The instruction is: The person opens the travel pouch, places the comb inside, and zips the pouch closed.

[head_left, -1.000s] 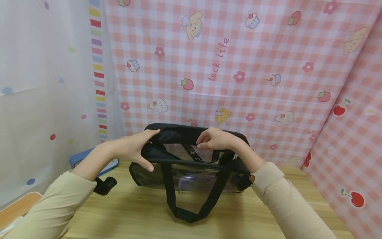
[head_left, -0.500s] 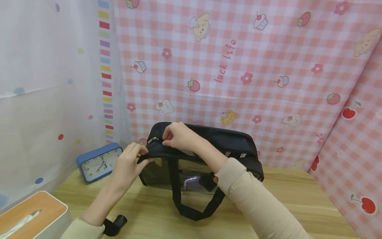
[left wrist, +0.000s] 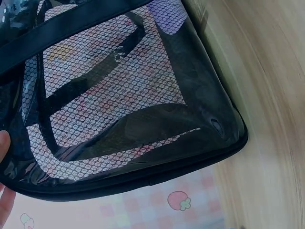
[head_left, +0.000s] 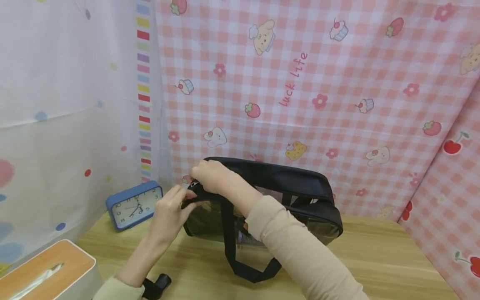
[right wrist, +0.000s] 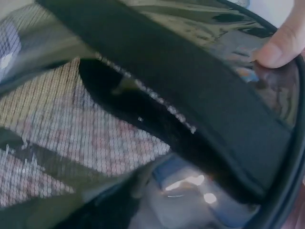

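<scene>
A black-trimmed see-through bag (head_left: 288,175) stands on the table, its top partly open toward the right and its handle (head_left: 253,275) hanging over the front. My left hand (head_left: 170,208) pinches the bag's left end between thumb and fingers. Close beside it, my right hand (head_left: 213,175) has its fingers curled on the top edge, right at the metal zipper pull (head_left: 193,183); its fingertips are hidden. Through the front panel shows a purple comb (head_left: 241,238), partly covered by the right forearm. In the right wrist view a thumb (right wrist: 276,52) presses on the clear panel (right wrist: 238,47).
A blue clock (head_left: 135,206) stands left of the bag. At the front left is a tissue box (head_left: 56,266) with a wooden lid. A black curved piece (head_left: 161,283) sits by the left sleeve. Checked cloth (head_left: 337,62) hangs behind the bag.
The right hand has moved left along the bag's top to its left end. The left hand has come round from resting on top to pinching that end. The head view has shifted left.
</scene>
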`<state>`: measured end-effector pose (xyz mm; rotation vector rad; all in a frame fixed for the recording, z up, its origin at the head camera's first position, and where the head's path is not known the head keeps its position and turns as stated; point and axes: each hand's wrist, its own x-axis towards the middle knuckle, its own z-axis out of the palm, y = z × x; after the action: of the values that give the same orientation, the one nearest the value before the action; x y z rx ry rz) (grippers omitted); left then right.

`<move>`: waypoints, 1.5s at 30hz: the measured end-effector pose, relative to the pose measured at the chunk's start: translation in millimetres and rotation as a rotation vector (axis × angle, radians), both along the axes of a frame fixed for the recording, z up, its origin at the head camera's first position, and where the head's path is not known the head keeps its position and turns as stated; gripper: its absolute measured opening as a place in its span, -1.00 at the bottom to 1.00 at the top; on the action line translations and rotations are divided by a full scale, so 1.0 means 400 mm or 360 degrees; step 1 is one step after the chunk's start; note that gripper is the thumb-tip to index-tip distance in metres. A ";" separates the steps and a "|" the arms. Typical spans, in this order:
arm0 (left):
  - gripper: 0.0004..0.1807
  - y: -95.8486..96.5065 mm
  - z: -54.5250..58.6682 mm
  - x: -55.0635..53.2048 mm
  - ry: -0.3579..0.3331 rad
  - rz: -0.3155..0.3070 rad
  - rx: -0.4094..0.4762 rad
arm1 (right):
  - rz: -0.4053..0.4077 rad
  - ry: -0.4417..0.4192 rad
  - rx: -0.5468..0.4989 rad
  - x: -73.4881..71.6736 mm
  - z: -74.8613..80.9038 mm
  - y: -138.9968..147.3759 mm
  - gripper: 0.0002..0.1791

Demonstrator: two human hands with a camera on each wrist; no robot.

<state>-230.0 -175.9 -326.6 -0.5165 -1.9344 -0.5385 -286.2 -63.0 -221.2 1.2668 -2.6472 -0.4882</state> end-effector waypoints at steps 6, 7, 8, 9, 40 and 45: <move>-0.69 0.001 -0.003 0.003 -0.0006 0.0011 0.0003 | 0.0081 0.0131 0.0204 -0.001 -0.008 0.005 -0.74; -0.69 0.001 -0.003 0.003 -0.0007 0.0011 0.0003 | 0.0087 0.0137 0.0201 -0.002 -0.009 0.008 -0.75; -0.69 0.001 -0.004 0.004 -0.0007 0.0010 0.0004 | 0.0089 0.0133 0.0188 -0.004 -0.009 0.011 -0.76; -0.69 0.001 -0.004 0.004 -0.0007 0.0008 0.0006 | 0.0088 0.0125 0.0162 -0.006 -0.009 0.014 -0.79; -0.68 0.003 -0.013 0.008 -0.0001 0.0038 0.0019 | -0.0251 -0.0133 -0.0511 -0.011 -0.040 -0.006 -0.64; -0.68 0.002 -0.011 0.008 0.0003 0.0051 0.0011 | -0.0332 -0.0330 -0.0687 -0.017 -0.031 -0.003 -0.74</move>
<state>-226.9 -175.2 -330.9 -0.4804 -1.9354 -0.5240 -293.1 -64.2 -233.7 0.9593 -2.8514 0.1992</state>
